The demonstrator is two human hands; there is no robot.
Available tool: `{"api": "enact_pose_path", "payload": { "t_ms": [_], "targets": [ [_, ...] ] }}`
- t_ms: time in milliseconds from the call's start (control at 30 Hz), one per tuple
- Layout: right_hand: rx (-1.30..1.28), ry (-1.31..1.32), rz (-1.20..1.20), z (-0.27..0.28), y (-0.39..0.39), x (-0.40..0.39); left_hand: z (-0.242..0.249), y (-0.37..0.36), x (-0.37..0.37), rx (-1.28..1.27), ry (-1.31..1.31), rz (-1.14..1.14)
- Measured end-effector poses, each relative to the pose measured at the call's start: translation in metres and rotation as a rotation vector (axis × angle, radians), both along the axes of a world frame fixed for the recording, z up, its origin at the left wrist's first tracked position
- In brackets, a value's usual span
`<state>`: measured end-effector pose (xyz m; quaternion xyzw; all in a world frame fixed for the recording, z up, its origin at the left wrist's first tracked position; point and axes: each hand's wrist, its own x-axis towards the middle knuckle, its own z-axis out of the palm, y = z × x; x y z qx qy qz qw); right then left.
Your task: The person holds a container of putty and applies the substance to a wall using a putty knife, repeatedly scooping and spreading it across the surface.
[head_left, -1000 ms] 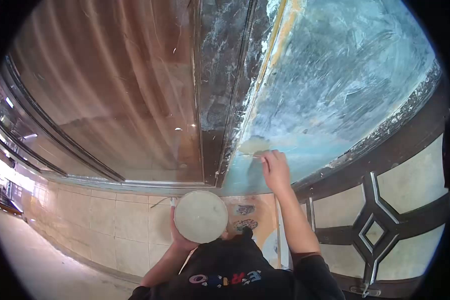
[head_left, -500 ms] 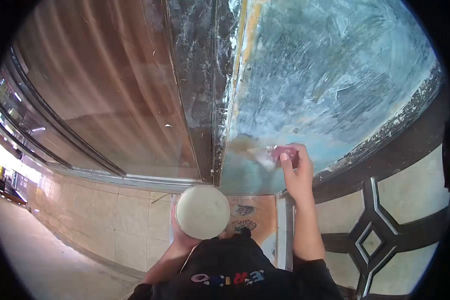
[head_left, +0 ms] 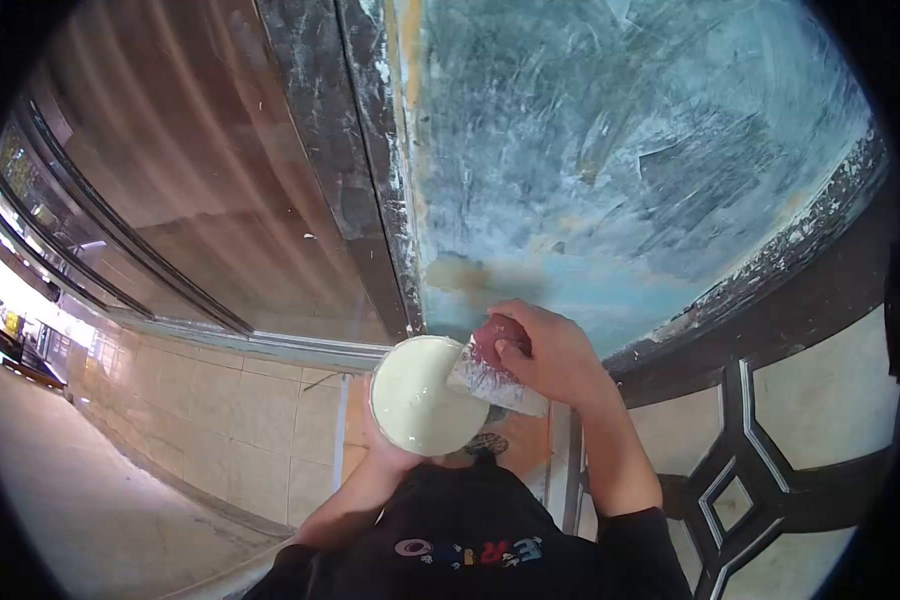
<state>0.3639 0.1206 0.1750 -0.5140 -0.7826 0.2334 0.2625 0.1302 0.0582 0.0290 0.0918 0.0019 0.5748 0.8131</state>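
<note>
My left hand is wrapped round the lower left side of a round tub, held in front of my body. The tub's rim encloses a smooth, glossy, cream-white paste. Closed on the red handle of a putty knife, my right hand is at the tub's right edge. The knife's broad, white-smeared blade points down, and part of it overlaps the rim. Just beyond the hands stands a blue-green wall panel with streaky white smears and a brownish patch low on its left.
A dark, paint-flecked frame borders the panel on the left, beside glass with a brown curtain behind it. Beige tiles lie at lower left. A dark decorated door with pale panels stands to the right.
My right hand has brought the putty knife from the wall down and left to the tub's edge, turning the blade downward. The tub has shifted slightly right and up in view.
</note>
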Motion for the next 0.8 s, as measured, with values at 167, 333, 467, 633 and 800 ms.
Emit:
{"api": "enact_pose_path", "payload": {
  "t_ms": [167,333,467,633,800],
  "targets": [
    [-0.013,-0.087,-0.006,-0.001,0.006,0.025,0.002,-0.005,0.023,-0.198,0.067,-0.032],
    [-0.062,-0.158,0.053,-0.006,0.014,0.042,0.003,-0.006,0.047,-0.207,0.124,-0.008],
    [0.0,-0.099,0.109,-0.005,0.017,0.051,0.007,-0.007,0.061,-0.05,0.458,0.069],
    [0.052,-0.087,0.08,0.004,0.02,0.054,0.002,-0.009,0.075,0.031,0.477,0.115],
    [-0.034,-0.184,0.087,-0.004,0.017,0.05,0.007,-0.008,0.078,-0.123,0.333,0.04]
  ]
}}
